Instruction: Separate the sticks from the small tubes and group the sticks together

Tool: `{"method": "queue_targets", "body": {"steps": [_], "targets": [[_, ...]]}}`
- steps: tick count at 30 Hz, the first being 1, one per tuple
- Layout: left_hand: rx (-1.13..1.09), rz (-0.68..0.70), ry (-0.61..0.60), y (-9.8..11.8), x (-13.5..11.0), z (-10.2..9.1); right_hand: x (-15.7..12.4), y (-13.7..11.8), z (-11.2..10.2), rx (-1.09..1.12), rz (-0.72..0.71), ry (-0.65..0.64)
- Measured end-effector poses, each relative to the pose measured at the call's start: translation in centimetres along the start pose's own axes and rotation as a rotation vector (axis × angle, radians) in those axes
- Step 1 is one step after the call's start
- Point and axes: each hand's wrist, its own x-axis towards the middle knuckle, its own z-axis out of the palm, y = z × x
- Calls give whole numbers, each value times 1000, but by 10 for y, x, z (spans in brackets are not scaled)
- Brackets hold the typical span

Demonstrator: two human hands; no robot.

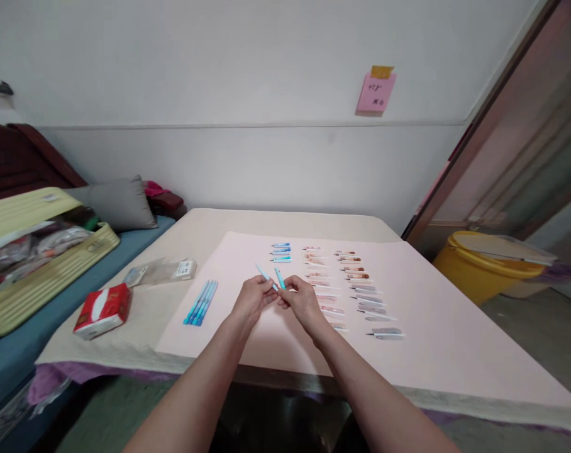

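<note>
Left hand (253, 297) fingers pinching slim blue pen barrel (263, 273), right hand (300, 298) fingers pinching second blue piece (279, 277), matte pink paper sheet (276, 340)

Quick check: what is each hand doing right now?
Left hand: closed on a pale blue pen.
Right hand: closed on a brighter blue pen.

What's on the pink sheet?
Blue pens at left; three columns of small pieces farther back. Left hand and right hand each hold a pen, covering part of the middle column.
</note>
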Motion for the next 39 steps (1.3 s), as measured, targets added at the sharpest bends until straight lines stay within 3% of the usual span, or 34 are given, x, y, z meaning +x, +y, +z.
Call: {"method": "queue_targets", "body": {"steps": [8,15,19,39], "targets": [[-177,-60,63,7,9,-13,-2,-3,0,-2,-13,-15],[-170,137,144,35,12,-33,-5,0,3,-135,20,-99],[-118,170,138,45,9,-35,-7,-1,4,-217,9,-117],[95,271,88,36,7,-27,-6,2,1,-322,-17,-111]]}}
